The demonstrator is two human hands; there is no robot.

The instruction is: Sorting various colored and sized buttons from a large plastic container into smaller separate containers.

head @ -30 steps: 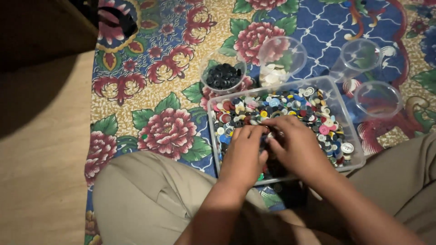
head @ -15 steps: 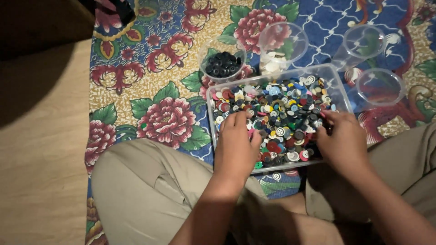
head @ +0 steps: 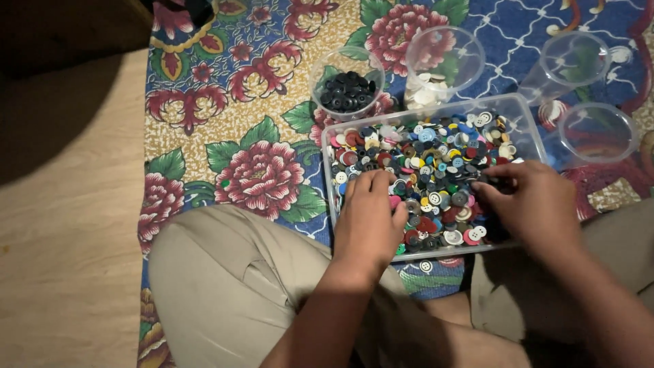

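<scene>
Clear rectangular plastic tray (head: 535, 133) of mixed coloured buttons (head: 436, 163): left hand (head: 368, 218) and right hand (head: 538, 208) rest fingers-down inside (grasp indiscernible). Behind: round clear plastic cup of black buttons (head: 347, 92), similar cup of white buttons (head: 428, 92).

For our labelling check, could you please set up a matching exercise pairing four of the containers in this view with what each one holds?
Things:
1. clear tray
2. left cup
3. middle cup
4. near right cup

Contents:
A. white buttons
B. mixed coloured buttons
C. nothing visible inside
D. black buttons

Pairs: 1-B, 2-D, 3-A, 4-C

Both the left hand and the right hand reach into the tray's buttons.
</scene>
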